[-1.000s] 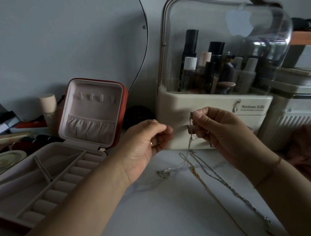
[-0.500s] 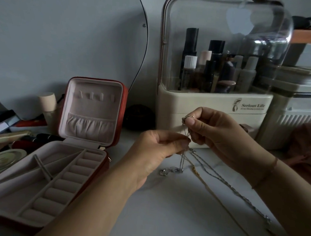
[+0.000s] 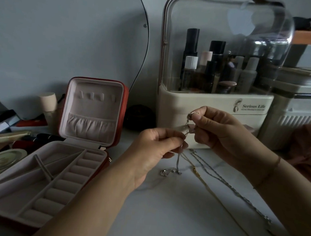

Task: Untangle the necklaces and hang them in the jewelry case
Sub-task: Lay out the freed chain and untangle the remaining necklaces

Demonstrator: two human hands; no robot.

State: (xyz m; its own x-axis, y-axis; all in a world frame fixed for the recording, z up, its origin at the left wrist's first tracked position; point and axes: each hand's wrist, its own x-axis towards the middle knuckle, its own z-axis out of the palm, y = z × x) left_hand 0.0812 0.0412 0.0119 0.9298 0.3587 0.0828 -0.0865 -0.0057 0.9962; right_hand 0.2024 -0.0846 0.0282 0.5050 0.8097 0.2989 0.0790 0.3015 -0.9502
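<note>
My right hand [image 3: 221,133] pinches the top end of a thin silver necklace [image 3: 177,162] above the white tabletop. Just below, my left hand [image 3: 158,151] pinches the same chain; its lower end and pendant trail on the table. A twisted silver necklace [image 3: 238,191] and a gold necklace [image 3: 200,178] lie stretched on the table to the right, under my right forearm. The red jewelry case [image 3: 94,111] stands open at the left, its lid upright with small hooks and a pouch, its tray with ring rolls lying flat.
A white cosmetics organizer [image 3: 214,111] with a clear dome and several bottles stands right behind my hands. A round tin [image 3: 0,162], a cream tube [image 3: 48,101] and other clutter lie left of the case. Storage boxes [image 3: 298,109] sit at the right.
My left hand has moved right and up to the hanging chain and pinched it below my right hand. My right hand stays raised, holding the top end.
</note>
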